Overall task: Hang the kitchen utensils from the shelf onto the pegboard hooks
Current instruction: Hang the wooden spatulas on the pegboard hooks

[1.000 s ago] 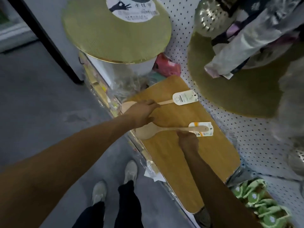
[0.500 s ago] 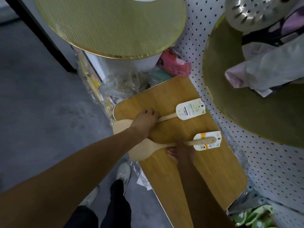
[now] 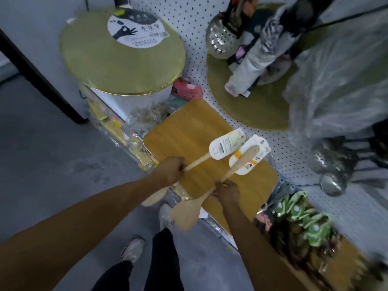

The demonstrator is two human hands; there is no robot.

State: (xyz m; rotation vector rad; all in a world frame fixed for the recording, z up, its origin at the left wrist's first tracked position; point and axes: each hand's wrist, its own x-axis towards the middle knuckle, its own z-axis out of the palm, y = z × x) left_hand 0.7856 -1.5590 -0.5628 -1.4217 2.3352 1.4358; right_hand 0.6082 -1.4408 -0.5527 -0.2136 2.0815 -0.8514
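Leaned against the wall: a round gold mat [image 3: 117, 59] with a white label. Lay flat below it: a wooden board [image 3: 189, 127]. Sat at lower right: green packets [image 3: 310, 223]. Stood on grey floor [image 3: 42, 164]: pale sneakers [image 3: 132, 248].

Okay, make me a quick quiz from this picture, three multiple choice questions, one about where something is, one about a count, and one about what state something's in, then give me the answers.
1. Where is the round silver perforated strainer?
A. against the white pegboard
B. on the grey floor
C. on the bamboo board

2. How many pale wooden spatulas with paper tags are being held?
A. one
B. two
C. four

3. What is the right hand doing?
A. resting flat and empty
B. gripping a spatula handle
C. pointing at the pegboard

Answers: 1 A, it sits up against the dotted panel. 2 B, the left hand holds one spatula and the right another. 3 B, its fingers curl round the handle.
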